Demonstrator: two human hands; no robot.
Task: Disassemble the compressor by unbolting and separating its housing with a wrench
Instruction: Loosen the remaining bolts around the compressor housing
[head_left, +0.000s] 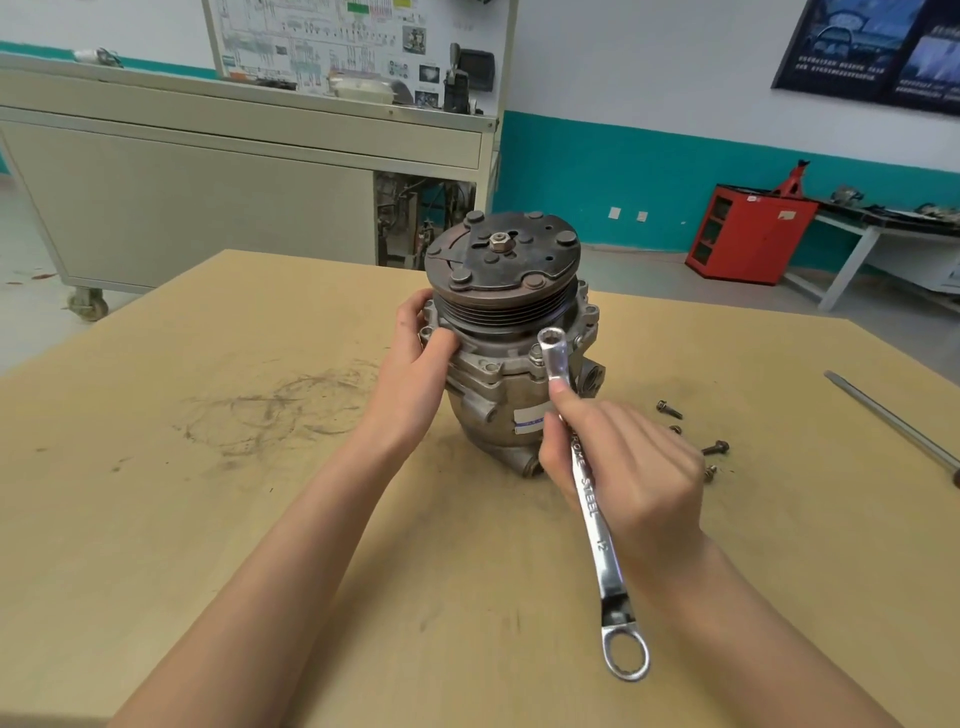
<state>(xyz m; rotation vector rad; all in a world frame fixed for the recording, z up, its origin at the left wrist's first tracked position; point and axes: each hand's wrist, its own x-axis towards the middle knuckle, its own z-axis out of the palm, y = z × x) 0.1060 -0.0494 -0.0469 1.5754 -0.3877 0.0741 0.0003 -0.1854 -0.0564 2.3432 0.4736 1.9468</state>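
Workshop with a teal wall band; grey wheeled cabinet (208, 208) behind, red cabinet (748, 234) at far right. Tan worktable (260, 519), scuffed with dark circular marks. Compressor (498, 384) stands upright near the table centre, pulley end up, presumably so the flange bolts around the housing joint face the person. Left hand (415, 364) wraps the left side of the flange just under the pulley, fingers curled against the housing; judged to be bracing the unit against wrench torque. Right hand (623, 467) sits just right of and in front of the body, fingers closed round the upper shank of the wrench (597, 535), thumb extended toward the head. The upper ring end hovers at the flange, just beside a seated flange bolt (535, 355); whether it touches cannot be told. The lower ring end hangs free toward the person. Long metal rod (893, 426) lies at the right edge. Several loose bolts (717, 448) lie on the table right of the compressor, so the unbolting appears partly done, housing not yet separated.
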